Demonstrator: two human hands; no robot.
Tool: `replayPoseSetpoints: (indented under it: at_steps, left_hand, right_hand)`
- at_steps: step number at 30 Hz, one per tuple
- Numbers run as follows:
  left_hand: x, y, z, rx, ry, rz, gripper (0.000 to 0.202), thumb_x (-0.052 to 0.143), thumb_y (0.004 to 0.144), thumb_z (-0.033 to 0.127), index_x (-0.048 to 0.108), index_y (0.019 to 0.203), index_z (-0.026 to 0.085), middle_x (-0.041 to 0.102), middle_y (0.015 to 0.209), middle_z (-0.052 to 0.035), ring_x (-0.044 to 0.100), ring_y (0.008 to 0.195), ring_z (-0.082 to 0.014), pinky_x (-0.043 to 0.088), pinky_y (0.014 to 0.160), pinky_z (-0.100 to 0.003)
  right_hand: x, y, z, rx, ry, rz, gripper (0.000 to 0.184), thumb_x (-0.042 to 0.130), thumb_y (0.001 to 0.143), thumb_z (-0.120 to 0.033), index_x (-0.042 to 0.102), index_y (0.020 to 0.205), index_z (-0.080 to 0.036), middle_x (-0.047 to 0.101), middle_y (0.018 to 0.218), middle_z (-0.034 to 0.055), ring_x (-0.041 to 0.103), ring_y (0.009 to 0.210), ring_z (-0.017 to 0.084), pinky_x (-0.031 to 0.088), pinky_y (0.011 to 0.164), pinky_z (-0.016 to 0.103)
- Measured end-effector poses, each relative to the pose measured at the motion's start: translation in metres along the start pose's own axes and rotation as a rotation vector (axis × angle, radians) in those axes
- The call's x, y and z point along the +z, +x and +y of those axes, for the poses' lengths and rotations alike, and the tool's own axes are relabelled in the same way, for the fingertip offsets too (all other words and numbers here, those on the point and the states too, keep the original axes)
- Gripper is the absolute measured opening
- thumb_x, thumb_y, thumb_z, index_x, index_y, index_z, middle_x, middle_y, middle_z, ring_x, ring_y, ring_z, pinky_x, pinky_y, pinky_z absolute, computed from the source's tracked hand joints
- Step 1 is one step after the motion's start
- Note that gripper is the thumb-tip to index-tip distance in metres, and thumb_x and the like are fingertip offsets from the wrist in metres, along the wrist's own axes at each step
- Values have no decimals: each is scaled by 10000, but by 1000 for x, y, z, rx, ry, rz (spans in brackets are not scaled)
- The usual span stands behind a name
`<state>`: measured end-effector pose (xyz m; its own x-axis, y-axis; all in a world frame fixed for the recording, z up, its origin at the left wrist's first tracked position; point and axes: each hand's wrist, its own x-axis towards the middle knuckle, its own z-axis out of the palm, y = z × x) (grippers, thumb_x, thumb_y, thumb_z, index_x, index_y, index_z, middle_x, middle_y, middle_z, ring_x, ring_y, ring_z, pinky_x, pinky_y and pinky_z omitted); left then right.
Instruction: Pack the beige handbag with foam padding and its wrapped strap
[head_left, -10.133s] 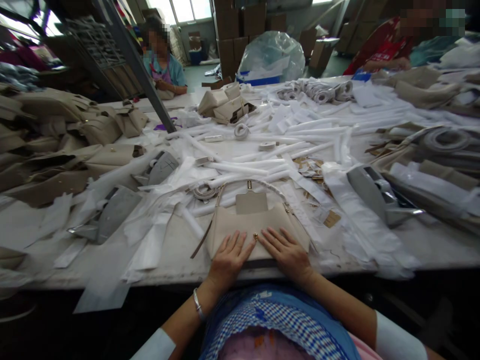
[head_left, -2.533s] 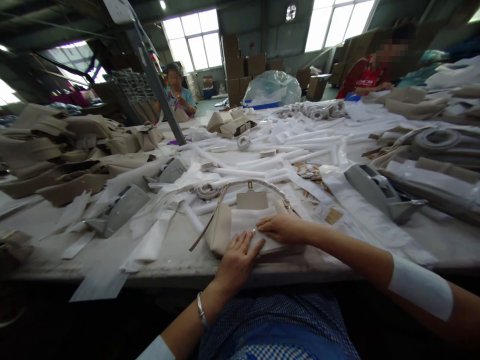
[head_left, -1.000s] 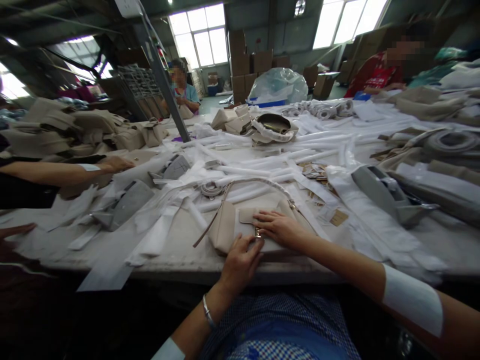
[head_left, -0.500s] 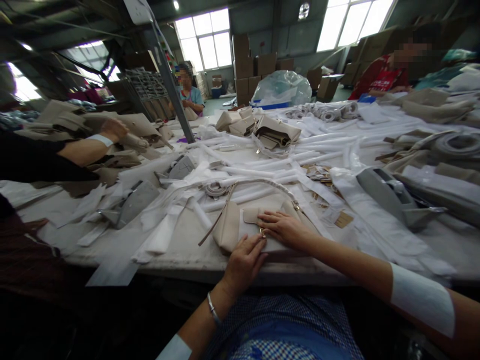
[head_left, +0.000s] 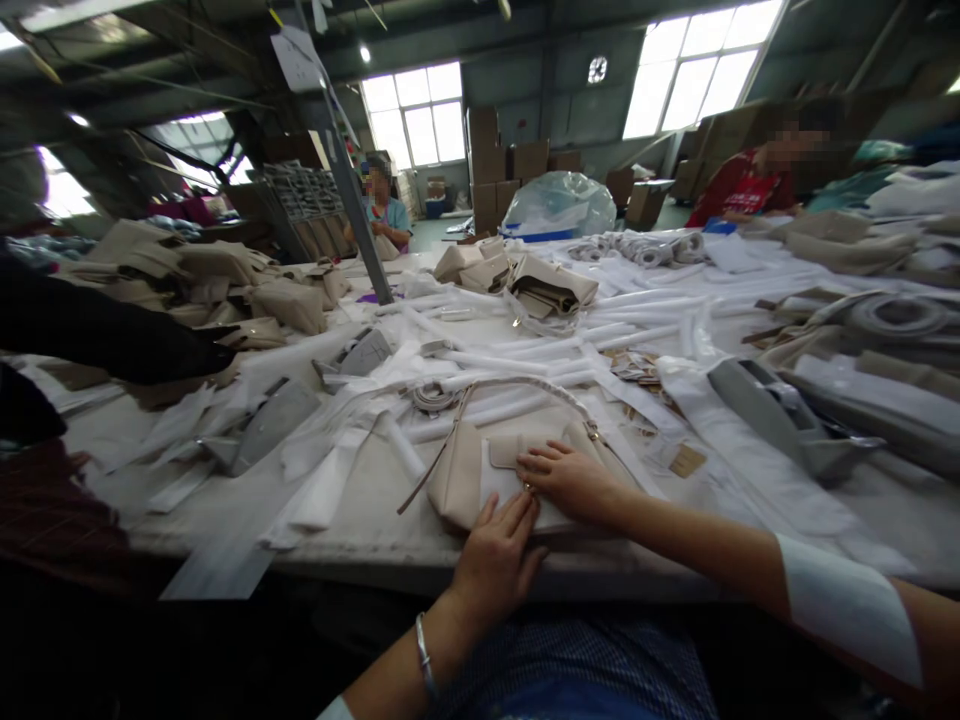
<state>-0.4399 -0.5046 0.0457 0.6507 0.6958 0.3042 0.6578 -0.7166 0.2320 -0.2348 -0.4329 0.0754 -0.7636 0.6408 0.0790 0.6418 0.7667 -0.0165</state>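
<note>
A beige handbag [head_left: 466, 470] lies flat at the table's near edge, its flap folded down and white paper across its front. My left hand [head_left: 499, 555] rests flat on the bag's lower front, fingers stretched toward the small metal clasp [head_left: 528, 489]. My right hand [head_left: 566, 478] presses on the flap beside that clasp, fingers together and extended. The bag's wrapped handle [head_left: 525, 384] arcs behind it. Neither hand grips anything.
White paper strips [head_left: 495, 362] and grey inserts [head_left: 274, 425] litter the table [head_left: 375, 545]. Beige bags are piled at left [head_left: 225, 275] and one lies mid-table [head_left: 551, 285]. A co-worker's dark sleeve [head_left: 105, 330] reaches in from the left. Two people sit at the far side.
The flap was folded down over the bag and both my hands stay at the clasp. The co-worker's arm at left pulled back from the bag pile. A bag landed mid-table.
</note>
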Motion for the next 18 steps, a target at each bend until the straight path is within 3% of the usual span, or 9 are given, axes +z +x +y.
replayPoseSetpoints:
  at_steps: [2, 4, 6, 9, 14, 18]
  left_hand:
    - [0, 1, -1, 11, 16, 7, 562, 564, 928, 306, 427, 1436, 109, 529, 1445, -142, 510, 1325, -273, 411, 1133, -533]
    - [0, 1, -3, 26, 33, 25, 573, 582, 912, 309, 437, 1429, 110, 547, 1426, -144, 530, 1305, -279, 438, 1113, -534]
    - [1, 0, -4, 41, 49, 58, 568, 586, 906, 309, 448, 1424, 123, 557, 1416, -139, 548, 1288, -279, 461, 1095, -527]
    - [3, -1, -5, 55, 73, 119, 574, 570, 914, 319, 434, 1443, 143, 569, 1407, -126, 575, 1257, -265, 486, 1077, -492]
    - [11, -1, -6, 75, 170, 236, 530, 480, 958, 319, 431, 1453, 134, 567, 1416, -88, 580, 1251, -218, 481, 1082, -407]
    - [22, -1, -15, 152, 247, 380, 430, 407, 968, 217, 545, 1363, 117, 613, 1368, -61, 559, 1273, -159, 370, 1158, -322]
  right_hand:
    - [-7, 4, 2, -71, 4, 6, 227, 576, 935, -132, 697, 1114, -199, 708, 1120, 87, 636, 1046, 239, 428, 1034, 459]
    - [-13, 8, 5, -126, 21, -15, 170, 567, 941, -129, 703, 1022, -191, 710, 970, 62, 639, 926, 202, 483, 914, 371]
    - [-17, 12, 8, -169, 33, -48, 141, 559, 946, -131, 691, 974, -174, 688, 940, 64, 622, 898, 198, 492, 781, 309]
    - [-16, 16, 11, -204, 26, -59, 130, 544, 944, -130, 668, 972, -155, 665, 959, 81, 600, 900, 210, 478, 726, 301]
    - [-7, 21, 1, -49, 70, -71, 126, 549, 891, -130, 654, 959, -114, 657, 945, 119, 600, 868, 234, 491, 731, 330]
    - [-26, 23, 6, 59, 276, -163, 145, 584, 878, -179, 706, 939, -130, 700, 922, 103, 634, 803, 212, 494, 707, 301]
